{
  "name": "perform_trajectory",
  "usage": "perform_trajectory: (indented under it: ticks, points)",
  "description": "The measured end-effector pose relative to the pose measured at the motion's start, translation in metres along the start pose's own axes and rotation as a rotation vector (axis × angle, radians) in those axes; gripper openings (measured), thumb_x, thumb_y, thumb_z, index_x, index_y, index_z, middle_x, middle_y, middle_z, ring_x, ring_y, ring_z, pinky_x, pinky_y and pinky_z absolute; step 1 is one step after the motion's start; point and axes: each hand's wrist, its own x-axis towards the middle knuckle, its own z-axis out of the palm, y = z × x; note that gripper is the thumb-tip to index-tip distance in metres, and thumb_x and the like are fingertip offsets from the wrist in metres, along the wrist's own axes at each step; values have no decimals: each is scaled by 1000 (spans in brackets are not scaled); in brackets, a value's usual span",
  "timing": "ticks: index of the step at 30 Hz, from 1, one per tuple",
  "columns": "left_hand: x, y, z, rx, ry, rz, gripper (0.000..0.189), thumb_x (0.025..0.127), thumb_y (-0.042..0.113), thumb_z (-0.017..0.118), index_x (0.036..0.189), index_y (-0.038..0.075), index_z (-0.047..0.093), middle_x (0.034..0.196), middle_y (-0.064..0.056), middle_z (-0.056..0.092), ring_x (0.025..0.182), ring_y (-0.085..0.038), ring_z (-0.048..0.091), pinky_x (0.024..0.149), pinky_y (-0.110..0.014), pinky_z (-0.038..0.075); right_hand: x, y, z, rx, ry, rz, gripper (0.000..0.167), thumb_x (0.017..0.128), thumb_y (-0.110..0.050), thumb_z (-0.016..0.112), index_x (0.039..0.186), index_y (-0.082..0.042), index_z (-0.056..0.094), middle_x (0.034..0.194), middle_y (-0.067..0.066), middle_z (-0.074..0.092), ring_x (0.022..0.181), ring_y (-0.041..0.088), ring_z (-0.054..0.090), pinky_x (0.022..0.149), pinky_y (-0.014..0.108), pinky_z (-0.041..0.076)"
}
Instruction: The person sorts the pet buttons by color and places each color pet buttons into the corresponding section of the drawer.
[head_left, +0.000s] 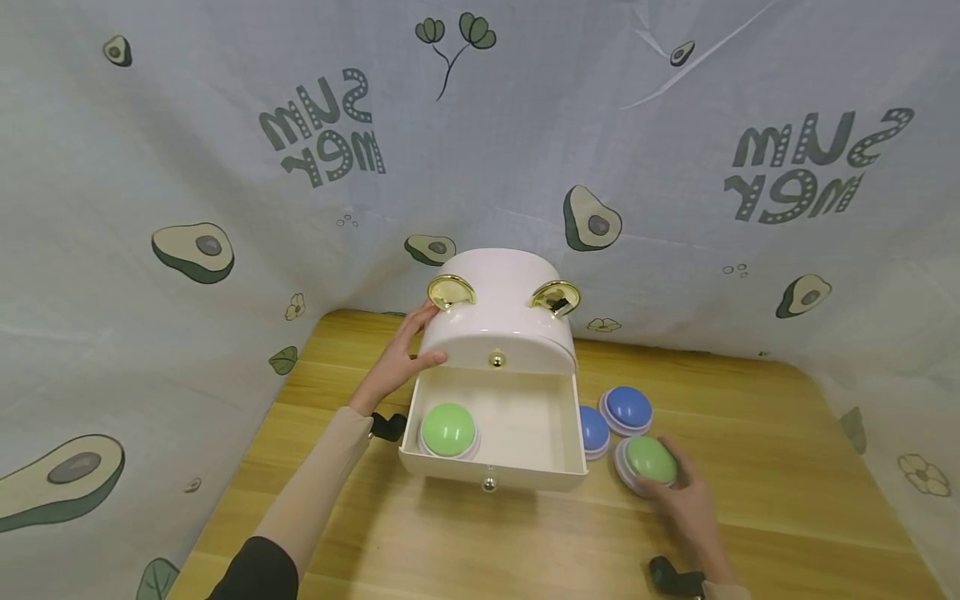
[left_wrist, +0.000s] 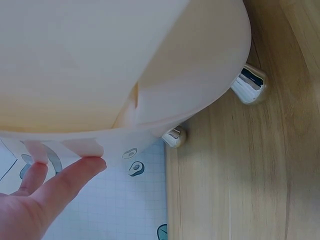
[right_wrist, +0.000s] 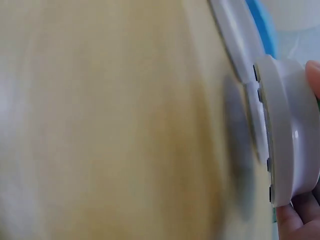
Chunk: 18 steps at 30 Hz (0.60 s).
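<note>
A glossy white drawer box [head_left: 498,292] with gold ears stands on the table, its lower drawer [head_left: 525,421] pulled out. One green dome button [head_left: 447,429] with a white base sits in the drawer's front left corner. My left hand [head_left: 396,362] rests its thumb and fingers against the box's left side; fingertips touch the white wall in the left wrist view. Right of the drawer, my right hand [head_left: 688,498] grips a second green dome button [head_left: 650,460] by its white base [right_wrist: 287,132]. That base is raised off the table, its small dark feet showing.
Two blue dome buttons, one farther back [head_left: 628,407] and one partly hidden by the drawer [head_left: 595,429], lie right of the box. Behind the wooden table [head_left: 787,467] hangs a pale cloth [head_left: 480,167] with avocado prints. Short gold legs [left_wrist: 250,86] support the box.
</note>
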Motion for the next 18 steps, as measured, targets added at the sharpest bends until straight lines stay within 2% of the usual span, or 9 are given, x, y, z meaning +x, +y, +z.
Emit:
perform_trajectory:
  ticks: [3, 5, 9, 12, 14, 18]
  points:
    - [1, 0, 1, -9, -5, 2, 77, 85, 40, 71, 149, 23, 32, 158, 3, 11, 139, -30, 22, 90, -54, 46, -1, -6, -7, 33, -7, -26, 80, 86, -6, 70, 151, -5, 24, 152, 19, 25, 128, 8, 32, 93, 5, 29]
    - [0, 1, 0, -11, -6, 5, 79, 85, 42, 70, 150, 21, 31, 159, 1, 10, 138, -31, 23, 90, -55, 45, -1, -11, -11, 53, -5, -75, 77, 86, -3, 68, 150, -4, 25, 151, 11, 30, 126, 4, 33, 94, 6, 29]
    - [-4, 22, -1, -22, -14, -6, 74, 88, 26, 69, 150, 11, 30, 159, -8, 10, 138, -36, 23, 91, -57, 44, -1, -27, -16, 176, 1, -155, 76, 84, 8, 66, 149, -2, 28, 144, -1, 37, 126, 2, 34, 97, 9, 30]
    - [-5, 29, -1, -28, -18, -13, 72, 88, 11, 67, 149, 8, 30, 158, -11, 10, 138, -38, 22, 92, -58, 43, -1, -43, -17, 246, -13, -186, 77, 83, 12, 65, 149, -2, 28, 149, 1, 34, 131, 5, 31, 99, 10, 30]
    - [-2, 20, -1, -15, -14, -16, 73, 88, 15, 68, 150, 11, 30, 159, -8, 10, 139, -36, 21, 92, -57, 44, -2, -52, -18, 243, -16, -196, 77, 83, 11, 65, 149, -5, 29, 152, 4, 31, 133, 6, 30, 98, 10, 31]
    - [2, 1, 0, 6, -4, -11, 76, 87, 33, 70, 150, 19, 30, 159, -1, 11, 140, -32, 21, 91, -55, 45, -2, -67, -18, 251, -20, -225, 77, 82, 12, 66, 149, -6, 32, 152, 6, 31, 134, 8, 30, 99, 11, 31]
